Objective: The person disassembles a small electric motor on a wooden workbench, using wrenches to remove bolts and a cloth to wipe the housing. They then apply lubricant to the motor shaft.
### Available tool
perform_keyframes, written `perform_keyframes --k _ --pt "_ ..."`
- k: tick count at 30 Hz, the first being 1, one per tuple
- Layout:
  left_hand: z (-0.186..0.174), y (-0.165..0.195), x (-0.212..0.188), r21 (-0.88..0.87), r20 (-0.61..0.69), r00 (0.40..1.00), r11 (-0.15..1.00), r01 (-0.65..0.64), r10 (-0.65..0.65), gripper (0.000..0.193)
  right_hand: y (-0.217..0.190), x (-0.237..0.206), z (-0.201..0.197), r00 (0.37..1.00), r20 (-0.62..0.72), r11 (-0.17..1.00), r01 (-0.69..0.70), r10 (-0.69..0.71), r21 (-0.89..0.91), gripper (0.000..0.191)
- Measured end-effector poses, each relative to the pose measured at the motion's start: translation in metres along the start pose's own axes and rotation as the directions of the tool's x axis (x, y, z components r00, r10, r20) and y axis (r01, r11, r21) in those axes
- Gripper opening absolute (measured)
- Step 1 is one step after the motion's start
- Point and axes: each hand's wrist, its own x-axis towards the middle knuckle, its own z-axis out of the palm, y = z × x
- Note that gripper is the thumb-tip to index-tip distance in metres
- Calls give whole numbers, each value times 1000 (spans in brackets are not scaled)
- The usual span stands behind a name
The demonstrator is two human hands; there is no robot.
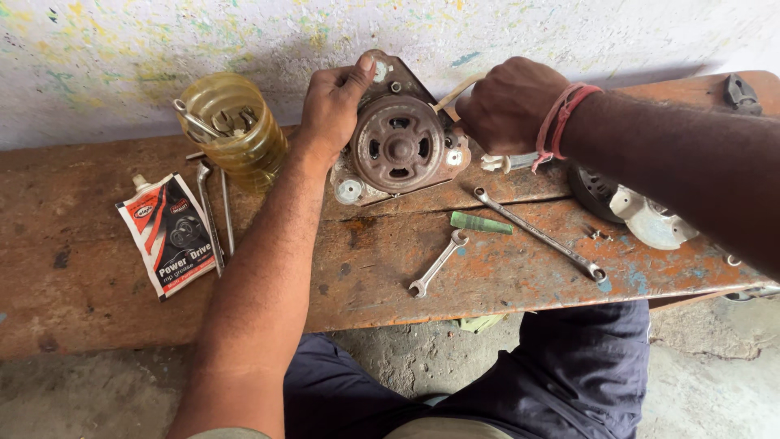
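Short spanner (438, 263) before tool-filled yellow jar (235, 122), left hand (331, 104) on motor (398, 146)

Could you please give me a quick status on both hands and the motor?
Left hand steadying motor by its top edge. Right hand closed at motor's right side, grip contents hidden. Motor tilted up on wooden bench. Two spanners lie loose in front.

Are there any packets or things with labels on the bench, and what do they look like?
Grease pouch: lying flat at the bench's left end beside a spanner; slim rectangle with a nozzle tip, white, red and black, with a bearing picture.
No other packets, signs or screens show.
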Motion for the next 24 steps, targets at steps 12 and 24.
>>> perform_keyframes --k 12,24 --pt "-4 -15 -4 -58 4 997 996 -71 71 58 -4 2 6 997 53 997 -49 52 -63 48" --pt "-5 -19 -8 -11 4 996 996 -89 89 57 -5 -1 15 999 12 999 -53 53 -1 55"
